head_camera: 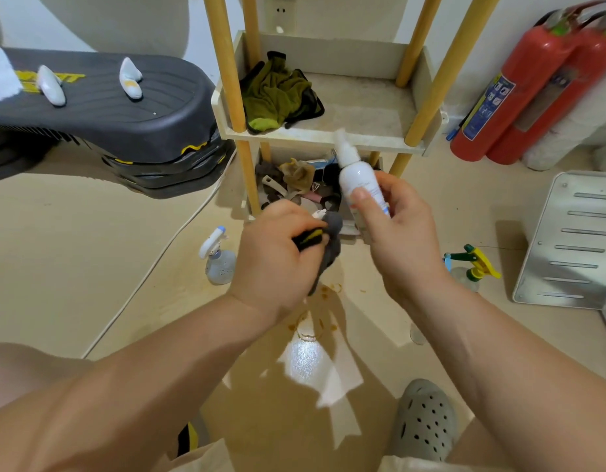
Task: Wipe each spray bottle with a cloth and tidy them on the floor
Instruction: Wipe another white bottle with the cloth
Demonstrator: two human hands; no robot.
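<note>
My right hand (395, 229) grips a white spray bottle (354, 172), held upright in front of the shelf with its nozzle pointing up. My left hand (277, 257) grips a grey cloth (330, 248) with a black and yellow edge, just left of the bottle and apart from it. A clear spray bottle with a white and blue trigger (217, 257) stands on the floor to the left. Another clear bottle with a green and yellow trigger (472, 264) stands on the floor to the right, partly hidden by my right wrist.
A wooden shelf unit (329, 137) stands ahead with a green cloth (277, 93) on it and clutter in the lower tray. Black stepper platforms (100, 124) sit at left, red fire extinguishers (533, 97) at right, a metal rack (574, 240) at far right. A white cable (158, 260) crosses the floor.
</note>
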